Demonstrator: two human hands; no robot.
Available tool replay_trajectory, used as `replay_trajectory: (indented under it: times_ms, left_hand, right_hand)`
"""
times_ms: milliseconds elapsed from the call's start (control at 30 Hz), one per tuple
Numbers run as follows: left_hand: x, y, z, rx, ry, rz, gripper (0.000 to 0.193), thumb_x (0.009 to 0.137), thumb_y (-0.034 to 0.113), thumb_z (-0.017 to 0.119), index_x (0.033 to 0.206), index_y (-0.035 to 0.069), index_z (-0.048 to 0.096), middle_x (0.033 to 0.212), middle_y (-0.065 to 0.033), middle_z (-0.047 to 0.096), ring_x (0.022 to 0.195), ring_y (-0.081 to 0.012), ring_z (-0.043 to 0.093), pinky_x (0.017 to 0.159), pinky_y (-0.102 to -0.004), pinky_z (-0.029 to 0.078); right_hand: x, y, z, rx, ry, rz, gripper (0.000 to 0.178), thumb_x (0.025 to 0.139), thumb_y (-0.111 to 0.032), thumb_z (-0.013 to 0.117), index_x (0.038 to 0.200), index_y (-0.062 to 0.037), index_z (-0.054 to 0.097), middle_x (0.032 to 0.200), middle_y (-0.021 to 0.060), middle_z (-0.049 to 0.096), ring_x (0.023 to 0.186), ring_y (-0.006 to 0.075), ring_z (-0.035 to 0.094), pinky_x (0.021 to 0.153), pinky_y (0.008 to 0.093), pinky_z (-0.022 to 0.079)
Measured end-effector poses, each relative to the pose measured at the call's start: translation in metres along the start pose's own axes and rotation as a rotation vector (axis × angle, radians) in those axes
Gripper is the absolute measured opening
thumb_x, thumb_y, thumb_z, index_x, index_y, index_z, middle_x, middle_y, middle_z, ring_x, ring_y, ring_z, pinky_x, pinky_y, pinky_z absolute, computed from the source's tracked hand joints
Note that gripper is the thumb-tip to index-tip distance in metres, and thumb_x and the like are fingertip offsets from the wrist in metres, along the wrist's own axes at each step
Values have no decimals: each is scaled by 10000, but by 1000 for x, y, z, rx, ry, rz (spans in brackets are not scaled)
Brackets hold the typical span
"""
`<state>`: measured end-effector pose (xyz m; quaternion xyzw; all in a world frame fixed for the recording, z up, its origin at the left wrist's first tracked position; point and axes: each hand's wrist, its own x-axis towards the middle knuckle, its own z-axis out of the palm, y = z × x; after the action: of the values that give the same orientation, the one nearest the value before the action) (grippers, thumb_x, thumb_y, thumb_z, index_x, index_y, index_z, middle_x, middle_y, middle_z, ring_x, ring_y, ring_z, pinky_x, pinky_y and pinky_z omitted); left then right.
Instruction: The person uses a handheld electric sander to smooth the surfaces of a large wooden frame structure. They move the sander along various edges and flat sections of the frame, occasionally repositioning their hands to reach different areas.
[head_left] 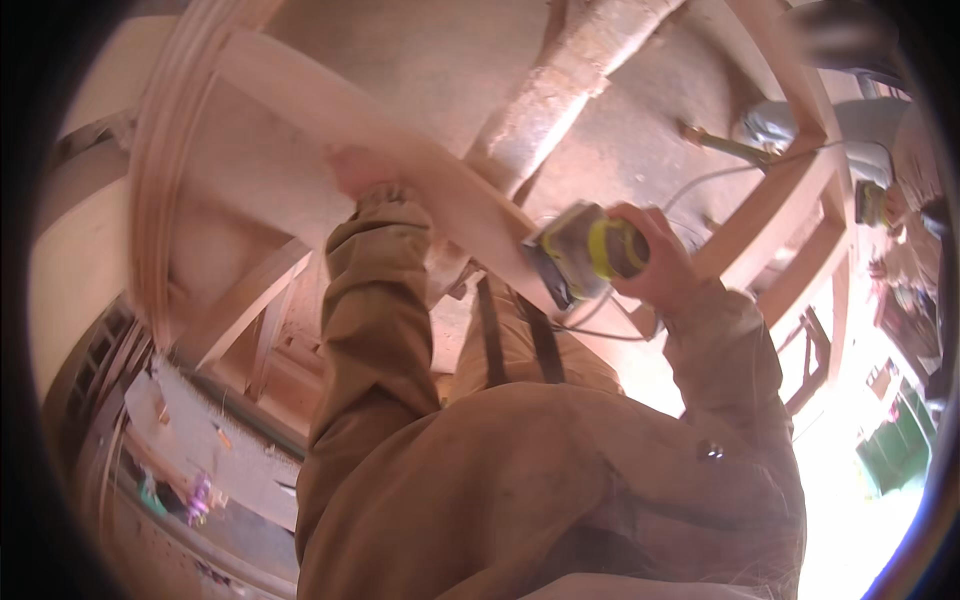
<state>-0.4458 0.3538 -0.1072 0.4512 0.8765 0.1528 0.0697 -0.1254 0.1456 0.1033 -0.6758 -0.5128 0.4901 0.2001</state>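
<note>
Sander (590, 250) in use position at the right end of a wooden board (420, 150).
Right hand (665, 262): fingers wrapped round the sander's grey-and-yellow-green body, its dark face toward the board; contact unclear. Left hand (362, 170): blurred, at the board's near edge, left of middle; cannot tell whether fingers grip. Board's left end meets curved frame (150, 180).

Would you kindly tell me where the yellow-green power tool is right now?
In the head view, the power tool is just right of centre, in the right hand, at the lower end of the wooden board.
</note>
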Motion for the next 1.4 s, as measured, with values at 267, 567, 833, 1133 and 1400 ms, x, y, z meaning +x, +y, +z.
replay_trajectory:
  times_ms: [267,567,833,1133,1400]
  left_hand:
    - [-37,-46,-41,-748,-654,-149,401,953,339,377,1203,91,569,876,-92,677,763,-271,655,713,-360,529]
    - [-236,-162,-140,-341,-1596,-275,371,879,118,504,1250,105,520,1016,-98,650,711,-193,617,590,-289,488]
    - [-282,-112,-200,49,-1219,695,359,883,206,531,1220,89,567,932,-78,680,729,-127,607,639,-272,492]
    - [-387,-10,-190,-61,-1285,1227,286,915,168,527,1170,51,586,934,-105,682,830,-152,633,756,-280,499]
    - [-507,-23,-189,-5,-1562,1619,208,878,160,586,1064,81,636,948,-113,677,845,-241,657,742,-320,517]
  right_hand:
    - [-114,25,15,256,448,3,748,536,41,725,1214,-89,435,1058,119,487,951,249,555,801,334,478]
    - [-280,61,-25,779,900,153,893,598,123,669,1369,-125,295,1097,121,530,900,227,589,656,323,536]
    - [-438,140,-7,4,1056,500,809,511,1,696,1270,-172,475,1091,163,474,986,310,541,846,391,497]
    - [-503,157,87,-39,1122,854,796,496,-2,698,1246,-197,516,1072,151,486,1005,322,551,858,374,496]
    - [-518,150,112,-43,1178,993,779,535,-67,743,1248,-266,497,1098,130,473,952,320,585,789,389,522]
